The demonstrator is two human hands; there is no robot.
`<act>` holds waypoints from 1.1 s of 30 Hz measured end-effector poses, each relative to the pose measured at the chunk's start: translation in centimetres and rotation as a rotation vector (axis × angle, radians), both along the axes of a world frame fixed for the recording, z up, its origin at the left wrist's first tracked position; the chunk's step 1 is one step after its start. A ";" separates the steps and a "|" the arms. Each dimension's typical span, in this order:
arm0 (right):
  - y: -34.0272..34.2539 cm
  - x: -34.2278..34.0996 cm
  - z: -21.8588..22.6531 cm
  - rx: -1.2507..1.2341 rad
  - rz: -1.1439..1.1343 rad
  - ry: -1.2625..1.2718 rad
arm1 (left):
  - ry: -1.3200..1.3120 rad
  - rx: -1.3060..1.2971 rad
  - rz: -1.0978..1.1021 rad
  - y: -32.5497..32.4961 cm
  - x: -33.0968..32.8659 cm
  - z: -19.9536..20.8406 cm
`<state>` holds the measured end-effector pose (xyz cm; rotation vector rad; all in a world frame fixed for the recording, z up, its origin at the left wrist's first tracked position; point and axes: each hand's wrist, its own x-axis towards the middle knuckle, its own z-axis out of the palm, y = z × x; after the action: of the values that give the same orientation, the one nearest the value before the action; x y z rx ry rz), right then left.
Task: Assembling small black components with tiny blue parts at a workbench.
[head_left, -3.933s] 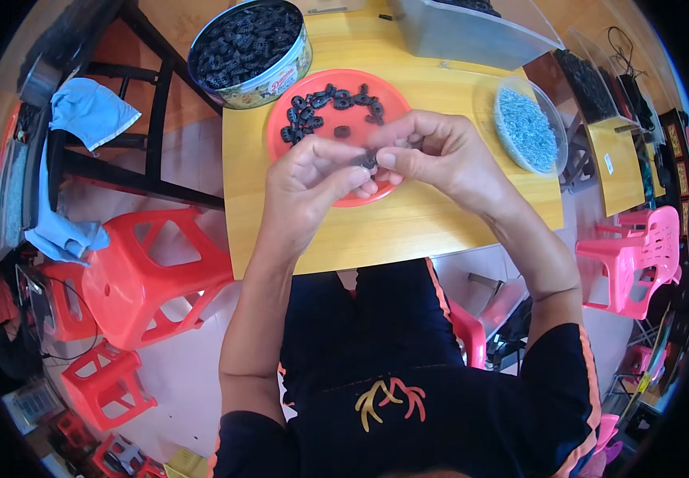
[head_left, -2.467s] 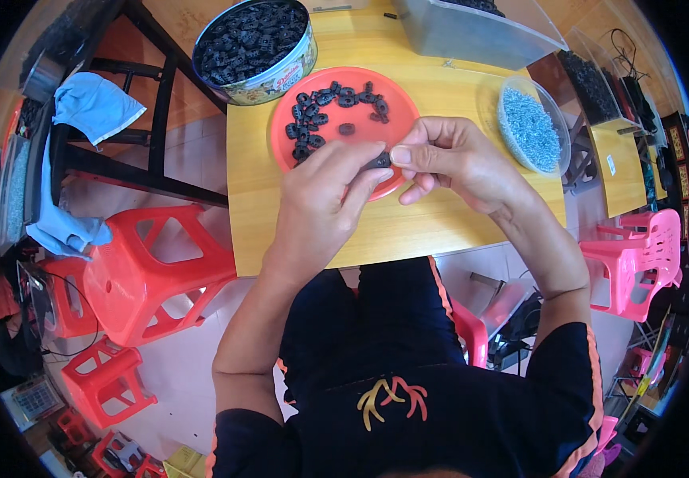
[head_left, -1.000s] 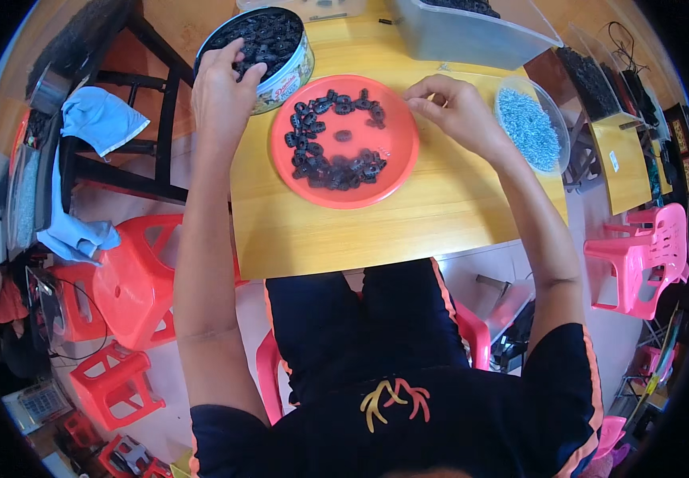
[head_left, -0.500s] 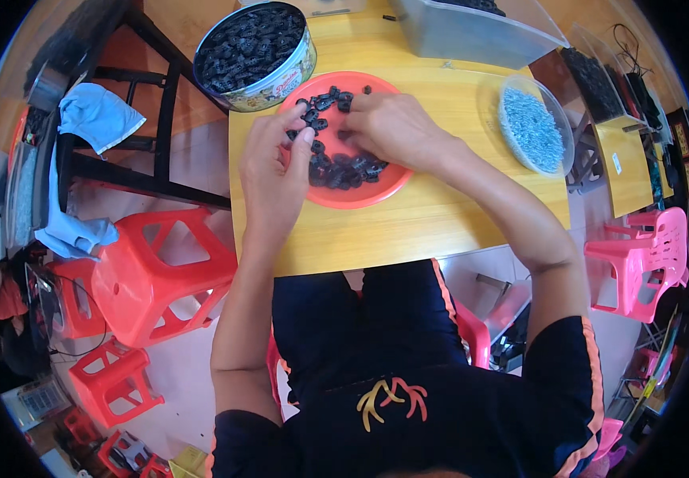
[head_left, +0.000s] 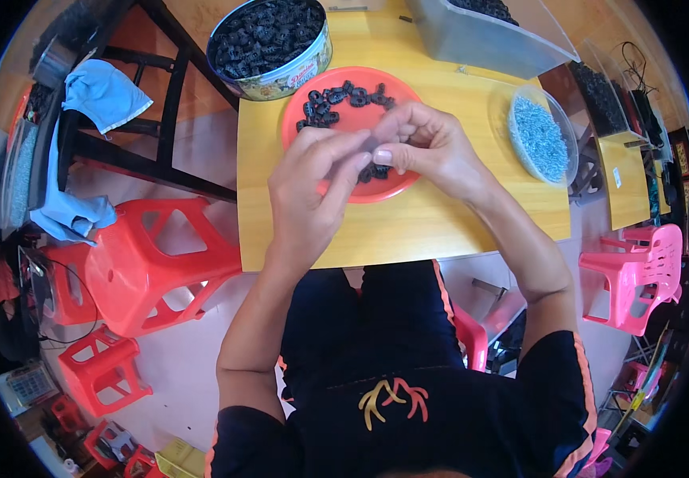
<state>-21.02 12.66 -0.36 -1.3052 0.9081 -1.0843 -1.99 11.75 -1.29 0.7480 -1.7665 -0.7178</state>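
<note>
1. Left hand (head_left: 309,179) and right hand (head_left: 436,151), raised in front of the torso; thumbs and forefingers converge, their tips close together; a small dark piece (head_left: 370,146) appears blurred between them; whether one hand or both pinch it cannot be told.

2. Red plate (head_left: 344,118), beneath and just beyond both hands, on the yellow table (head_left: 472,231); loose black pieces (head_left: 359,97) lie along its far part, and others show below the fingertips; the left hand hides part of the rim.

3. Round tin (head_left: 281,80), beyond the left hand and to its left, filled with similar black pieces; it stands near the plate.

4. Clear bowl (head_left: 569,159), to the right of the right hand and well apart from it; it contains light-blue bits (head_left: 540,139); a translucent bin (head_left: 492,40) stands beyond the right hand, with dark contents.

5. Likely faults, by judgement: the small piece could slip if the fingertips press unevenly, and fall among its look-alikes on the plate; a lowered left wrist could brush the loose pieces out of place; a wide rightward swing of the right forearm could knock the bowl and scatter its bits.
</note>
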 end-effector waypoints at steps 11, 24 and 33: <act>1.9 -0.1 -0.1 0.044 0.011 -0.077 | -0.034 -0.107 -0.019 1.3 0.0 0.7; 0.2 -1.9 2.2 -0.075 -0.087 0.176 | 0.331 0.483 -0.118 1.3 -0.4 0.2; -0.7 -2.5 0.4 -0.388 -0.004 1.314 | 0.396 0.583 -0.082 -0.3 1.5 -1.5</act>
<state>-23.51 11.96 0.06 -2.3933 1.6626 -0.2670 -0.46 11.44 -2.75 0.8440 -1.2354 -1.3668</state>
